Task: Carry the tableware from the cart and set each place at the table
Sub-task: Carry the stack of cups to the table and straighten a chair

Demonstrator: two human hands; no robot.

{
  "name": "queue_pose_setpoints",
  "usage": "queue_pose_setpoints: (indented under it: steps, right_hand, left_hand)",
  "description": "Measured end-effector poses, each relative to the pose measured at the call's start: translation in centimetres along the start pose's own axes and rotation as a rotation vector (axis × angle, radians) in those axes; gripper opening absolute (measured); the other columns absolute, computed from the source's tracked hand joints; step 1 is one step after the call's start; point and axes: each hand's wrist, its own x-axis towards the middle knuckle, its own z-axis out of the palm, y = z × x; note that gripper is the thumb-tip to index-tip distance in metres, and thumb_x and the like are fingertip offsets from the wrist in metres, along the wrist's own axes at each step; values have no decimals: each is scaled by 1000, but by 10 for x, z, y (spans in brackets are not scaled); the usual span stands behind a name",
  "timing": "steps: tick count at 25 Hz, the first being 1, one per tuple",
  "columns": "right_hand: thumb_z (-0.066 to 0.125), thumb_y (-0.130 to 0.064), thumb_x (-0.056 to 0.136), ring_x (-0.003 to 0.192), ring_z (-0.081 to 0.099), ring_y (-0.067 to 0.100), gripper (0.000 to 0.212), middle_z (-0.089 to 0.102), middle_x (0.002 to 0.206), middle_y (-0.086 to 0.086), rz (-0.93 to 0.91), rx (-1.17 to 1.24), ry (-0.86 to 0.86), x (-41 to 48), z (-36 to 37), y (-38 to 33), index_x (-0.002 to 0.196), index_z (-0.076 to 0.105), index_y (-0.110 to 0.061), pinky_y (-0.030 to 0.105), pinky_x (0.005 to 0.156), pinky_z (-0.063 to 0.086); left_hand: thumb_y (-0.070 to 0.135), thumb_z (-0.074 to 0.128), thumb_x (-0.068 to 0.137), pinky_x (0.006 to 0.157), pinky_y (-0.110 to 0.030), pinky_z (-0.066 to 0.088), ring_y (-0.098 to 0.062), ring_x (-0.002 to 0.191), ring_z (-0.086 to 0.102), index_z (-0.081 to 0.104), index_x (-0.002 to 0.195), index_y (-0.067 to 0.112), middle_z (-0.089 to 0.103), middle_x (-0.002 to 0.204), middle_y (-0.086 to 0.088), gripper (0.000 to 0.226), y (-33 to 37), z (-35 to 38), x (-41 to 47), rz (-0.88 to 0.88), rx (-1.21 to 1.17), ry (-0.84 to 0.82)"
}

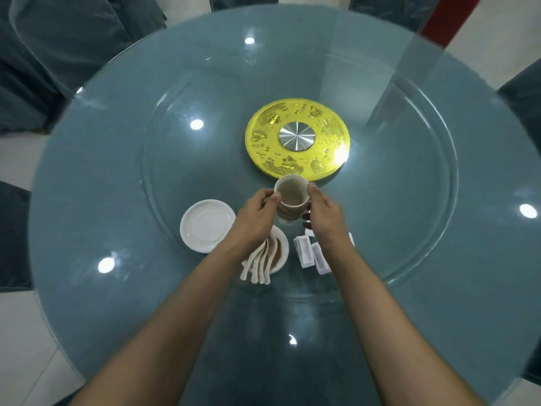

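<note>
A stack of cream cups [291,196] stands upright over the glass turntable, held from both sides. My left hand [257,213] grips its left side with the thumb at the rim. My right hand [323,213] grips the right side. Left of them lies a stack of white saucers [206,225]. Under my left wrist sits a small bowl [281,253] with several white spoons [259,268] fanned out of it. Several white rectangular chopstick rests [307,252] lie under my right wrist, partly hidden.
The round blue table [117,303] carries a glass turntable [424,230] with a gold hub [297,139] at its middle. Dark blue covered chairs [52,54] ring the table at the left, far side and right.
</note>
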Motion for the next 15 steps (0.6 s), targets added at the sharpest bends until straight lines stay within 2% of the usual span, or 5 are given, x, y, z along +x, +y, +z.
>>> queue_pose_setpoints:
  steps: [3,6,10,13,15]
  right_hand:
    - [50,-56,98,98,68,35,41,71,96,10,14,4,3,19,9,7,77,63,-24,60,93,53]
    - [50,-49,101,99,68,35,37,70,94,8,36,13,-3,37,16,12,78,63,-23,60,93,53]
    - [51,-57,93,102,68,34,36,71,101,8,63,22,-19,50,21,15,85,63,-25,58,95,53]
    - [48,-68,76,104,68,32,47,71,107,8,88,22,-26,56,24,16,94,63,-26,56,96,54]
    - [48,-66,76,103,68,30,48,71,107,8,91,19,-29,59,25,19,97,64,-26,55,95,54]
  left_hand:
    - [40,44,106,101,-41,46,-16,110,61,62,121,25,69,114,4,28,-8,0,18,-17,29,-7]
    - [40,44,106,102,-43,46,-17,110,61,62,123,24,69,113,4,30,-16,2,36,-36,48,-21]
    - [40,42,106,104,-44,45,-16,111,60,61,121,27,68,113,5,28,-22,5,52,-59,49,-27]
    - [37,40,107,104,-44,45,-17,112,58,60,124,24,66,116,3,29,-23,7,58,-73,33,-38]
    - [36,40,107,104,-44,45,-17,112,58,60,124,24,66,116,3,29,-25,9,59,-81,22,-43]
